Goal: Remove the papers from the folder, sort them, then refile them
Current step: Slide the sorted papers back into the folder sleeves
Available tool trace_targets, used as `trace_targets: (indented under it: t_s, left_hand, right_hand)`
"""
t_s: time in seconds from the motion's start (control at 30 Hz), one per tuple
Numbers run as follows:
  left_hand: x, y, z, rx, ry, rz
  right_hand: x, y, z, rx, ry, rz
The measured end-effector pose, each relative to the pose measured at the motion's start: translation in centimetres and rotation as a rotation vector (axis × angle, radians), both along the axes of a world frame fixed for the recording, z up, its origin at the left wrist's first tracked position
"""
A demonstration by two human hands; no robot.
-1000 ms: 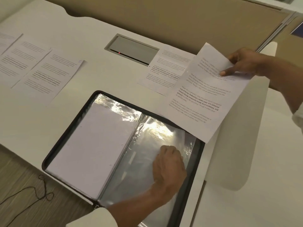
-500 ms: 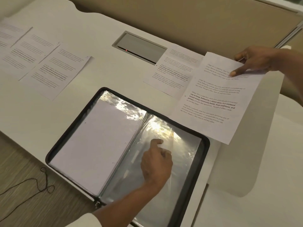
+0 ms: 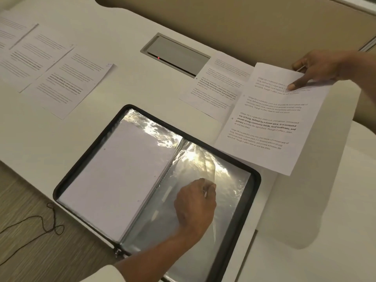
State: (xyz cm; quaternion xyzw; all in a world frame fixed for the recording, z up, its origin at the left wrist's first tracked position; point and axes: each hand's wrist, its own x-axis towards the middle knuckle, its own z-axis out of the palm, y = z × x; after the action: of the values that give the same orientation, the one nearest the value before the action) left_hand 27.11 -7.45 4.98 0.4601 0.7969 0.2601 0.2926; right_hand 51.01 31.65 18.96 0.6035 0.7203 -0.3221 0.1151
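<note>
Folder (image 3: 85, 161) on desk (image 3: 122, 98), between papers (image 3: 61, 78)

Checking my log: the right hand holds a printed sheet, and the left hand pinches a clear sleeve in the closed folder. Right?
No. The folder lies open, as the head view shows. The right hand holds a printed sheet, and the left hand pinches a clear sleeve in it.

Blk zip folder (image 3: 90, 149) open flat; printed papers (image 3: 67, 82) beyond it.

Grey hatch (image 3: 177, 54) sits in desk (image 3: 122, 27); cord (image 3: 49, 204) lies on floor (image 3: 20, 253).
</note>
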Motion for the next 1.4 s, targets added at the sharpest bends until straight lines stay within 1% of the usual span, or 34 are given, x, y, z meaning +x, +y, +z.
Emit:
trace_targets:
  t_s: [0.2,0.37,0.57,0.67,0.83,0.97,1.1,1.2,1.27,1.4]
  left_hand:
    - [0.1,1.1,0.4,-0.022,0.017,0.043]
    - [0.7,1.5,0.5,-0.044,0.085,-0.033]
    - [0.7,1.7,0.5,-0.045,0.16,-0.121]
    - [0.9,1.6,0.5,-0.043,0.202,-0.153]
    - [1.2,1.6,0.2,0.01,0.262,-0.16]
    - [1.4,1.5,-0.3,0.036,0.334,-0.219]
    - [1.6,1.3,-0.9,0.081,0.448,-0.282]
    - [1.7,1.1,-0.8,0.078,0.496,-0.264]
    - [1.5,1.1,-1.2,0.069,0.505,-0.262]
    - [0.4,1.0,-2.6,0.112,0.511,-0.354]
  right_hand:
    - [-1.0,0.5,0.2,-0.008,-0.014,0.015]
    - [-2.6,1.2,0.4,-0.014,-0.015,0.033]
    - [-5.2,2.4,0.6,-0.022,-0.015,0.102]
    - [-7.1,2.7,-0.1,-0.011,-0.044,0.15]
    - [-10.7,2.7,-2.1,-0.058,-0.075,0.19]
    - [-13.1,2.8,-3.8,-0.085,-0.079,0.204]
    - [-14.1,2.6,-4.3,-0.095,-0.076,0.181]
    - [-13.9,2.4,-4.3,-0.111,-0.048,0.146]
    - [-13.4,2.3,-4.3,-0.166,-0.02,0.109]
    - [-11.7,2.2,-4.7,-0.304,0.079,0.004]
